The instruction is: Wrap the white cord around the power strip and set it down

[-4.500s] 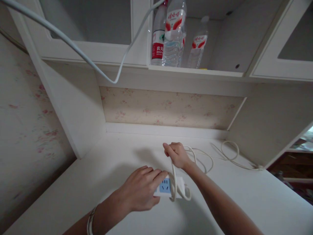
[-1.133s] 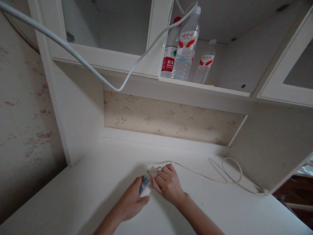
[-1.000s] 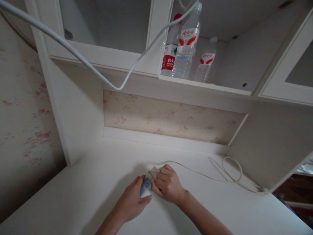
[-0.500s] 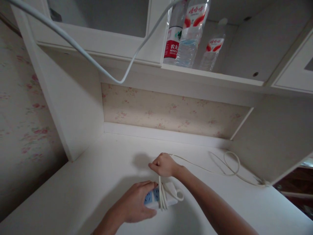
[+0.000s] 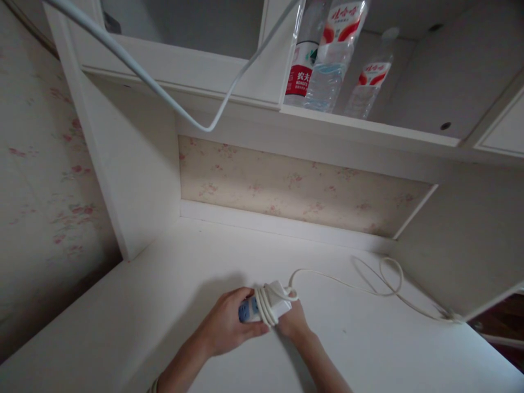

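Observation:
A white power strip with blue socket faces is held above the desk, tilted. My left hand grips its left end, fingers over the top and thumb along the near side. Several turns of off-white power cord are wound around its middle. My right hand is at the strip's right end, partly behind and below it, closed around the cord; its fingertips are hidden by the strip. From there the cord trails over the desk to a loose loop on the right.
The white desktop has side panels and a papered back wall. A shelf overhead holds plastic bottles. A thick white cable hangs across the upper left, close to the camera. The trailing cord reaches the right panel's foot.
My right hand has moved down from above the strip to behind its right end, carrying the cord. The strip has been raised slightly and tilted in my left hand.

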`<state>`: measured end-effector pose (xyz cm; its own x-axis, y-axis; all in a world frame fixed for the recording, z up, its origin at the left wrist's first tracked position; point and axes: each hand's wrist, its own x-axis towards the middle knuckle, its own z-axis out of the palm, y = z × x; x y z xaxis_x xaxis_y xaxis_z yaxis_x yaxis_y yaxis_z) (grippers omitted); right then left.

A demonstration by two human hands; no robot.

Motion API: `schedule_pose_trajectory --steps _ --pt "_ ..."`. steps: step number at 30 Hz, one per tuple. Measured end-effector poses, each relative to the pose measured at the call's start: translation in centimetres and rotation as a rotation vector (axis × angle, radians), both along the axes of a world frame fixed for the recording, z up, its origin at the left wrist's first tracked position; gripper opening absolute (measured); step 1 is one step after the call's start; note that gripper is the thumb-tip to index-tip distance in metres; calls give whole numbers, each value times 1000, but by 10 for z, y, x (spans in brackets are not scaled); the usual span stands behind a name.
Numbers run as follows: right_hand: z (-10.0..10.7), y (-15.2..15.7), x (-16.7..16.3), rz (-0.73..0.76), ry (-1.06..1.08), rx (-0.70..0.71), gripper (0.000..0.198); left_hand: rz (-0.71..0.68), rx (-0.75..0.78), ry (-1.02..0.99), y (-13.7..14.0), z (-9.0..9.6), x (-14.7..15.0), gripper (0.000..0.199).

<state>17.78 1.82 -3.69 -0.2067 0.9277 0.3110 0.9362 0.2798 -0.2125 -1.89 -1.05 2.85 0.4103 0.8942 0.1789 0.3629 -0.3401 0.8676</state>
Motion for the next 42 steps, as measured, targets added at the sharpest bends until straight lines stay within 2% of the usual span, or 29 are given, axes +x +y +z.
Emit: schedule_pose_trajectory --steps 2,4,8,14,21,27,32,38,42 --pt "4 -6 -1 -37 -42 -57 18 82 -7 -5 2 -4 3 42" --pt "9 -9 -4 -122 -80 -111 28 134 -23 -23 4 -6 5 38" --pt "14 -13 -12 -145 -69 -99 46 186 -64 -92 8 -7 4 34" --pt "11 -14 -16 -172 41 -32 55 87 -147 -287 17 -15 -2 36" --pt "10 -16 -17 -118 -1 66 51 263 -49 -113 21 -24 5 32" --pt "8 -15 -16 -132 41 20 52 255 65 -75 12 -19 9 33" --pt "7 -14 -15 -160 67 -1 54 234 19 -92 11 -18 9 37" --pt "5 -13 -10 -205 77 -30 53 151 76 -27 10 -16 4 34" --pt "4 -13 -10 -186 32 -15 44 211 126 60 7 -14 8 32"
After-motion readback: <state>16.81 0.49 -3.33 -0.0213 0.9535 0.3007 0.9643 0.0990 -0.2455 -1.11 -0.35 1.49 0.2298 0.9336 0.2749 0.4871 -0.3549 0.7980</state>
